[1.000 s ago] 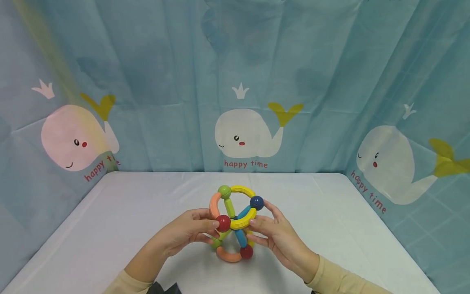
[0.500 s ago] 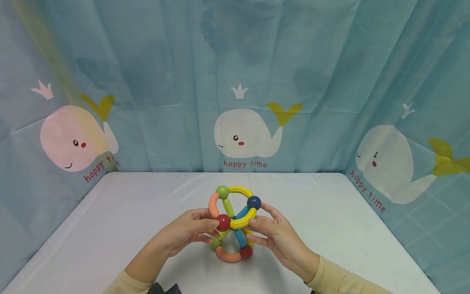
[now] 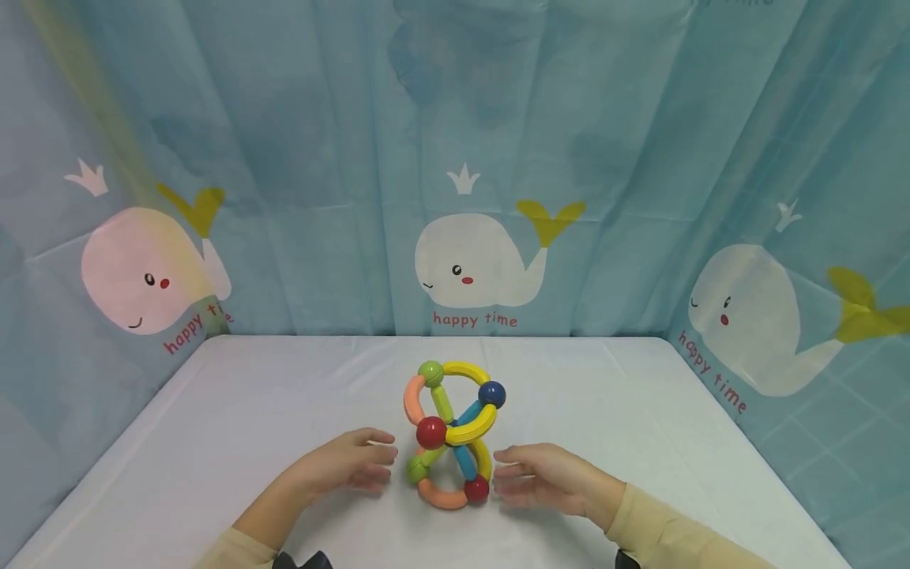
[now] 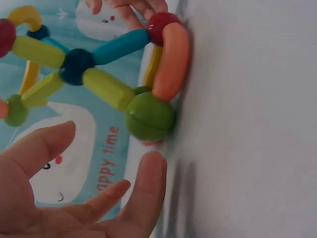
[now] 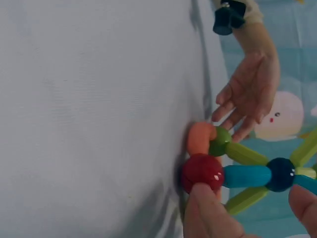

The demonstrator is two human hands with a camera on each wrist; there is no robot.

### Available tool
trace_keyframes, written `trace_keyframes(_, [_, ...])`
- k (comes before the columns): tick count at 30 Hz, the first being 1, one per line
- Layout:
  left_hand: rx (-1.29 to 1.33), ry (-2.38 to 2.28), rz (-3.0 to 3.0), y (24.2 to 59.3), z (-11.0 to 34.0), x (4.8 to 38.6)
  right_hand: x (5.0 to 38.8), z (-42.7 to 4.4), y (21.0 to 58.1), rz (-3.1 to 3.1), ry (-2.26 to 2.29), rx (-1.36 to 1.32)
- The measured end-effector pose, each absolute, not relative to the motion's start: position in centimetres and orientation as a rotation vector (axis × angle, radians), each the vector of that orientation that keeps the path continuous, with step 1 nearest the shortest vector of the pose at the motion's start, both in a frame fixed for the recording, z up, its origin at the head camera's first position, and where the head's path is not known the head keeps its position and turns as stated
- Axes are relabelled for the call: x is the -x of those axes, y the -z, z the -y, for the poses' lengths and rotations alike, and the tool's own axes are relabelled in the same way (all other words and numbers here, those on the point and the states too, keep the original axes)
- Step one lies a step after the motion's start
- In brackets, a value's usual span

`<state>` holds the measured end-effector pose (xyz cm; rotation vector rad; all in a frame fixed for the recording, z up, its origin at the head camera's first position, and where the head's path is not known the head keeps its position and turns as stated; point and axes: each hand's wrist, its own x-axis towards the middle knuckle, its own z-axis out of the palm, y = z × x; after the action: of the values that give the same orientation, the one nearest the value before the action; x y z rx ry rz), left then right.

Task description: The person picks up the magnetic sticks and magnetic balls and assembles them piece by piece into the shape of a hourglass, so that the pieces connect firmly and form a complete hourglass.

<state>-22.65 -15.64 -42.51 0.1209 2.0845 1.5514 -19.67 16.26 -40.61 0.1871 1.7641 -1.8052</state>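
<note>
A figure of coloured balls and rods (image 3: 472, 429), like a magnetic building toy, stands upright by itself. Its upper and lower rings of curved rods are joined by straight rods at a dark blue middle ball (image 4: 78, 66). To its left, my left hand (image 3: 348, 462) is held with relaxed fingers, apart from the lower green ball (image 4: 149, 117). My right hand (image 3: 547, 478) is on the other side, fingers loosely extended close to the lower red ball (image 3: 476, 488). In the right wrist view a fingertip overlaps that red ball (image 5: 202, 172); contact is unclear. Neither hand holds anything.
A white-covered table (image 3: 284, 395) lies under the figure. Blue curtains with printed whales (image 3: 476, 261) enclose its back and both sides. Dark wrist devices (image 3: 302, 559) show at the bottom edge.
Both hands have let go of the figure's upper ring. They have moved down and outward, the left hand to the left and the right hand to the right. The figure has stayed standing.
</note>
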Motion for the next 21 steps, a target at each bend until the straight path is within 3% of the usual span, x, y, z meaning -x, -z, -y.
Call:
trace_keyframes(6, [-0.149,-1.587,-1.940,44.2,14.8,22.4,19.6,-15.9,42.2,-1.658,1.753,-0.129])
trace_keyframes(21, [-0.143,-1.672,-1.965,43.9,13.3,23.1,20.7,-15.5,42.4,-1.650,1.852,-0.200])
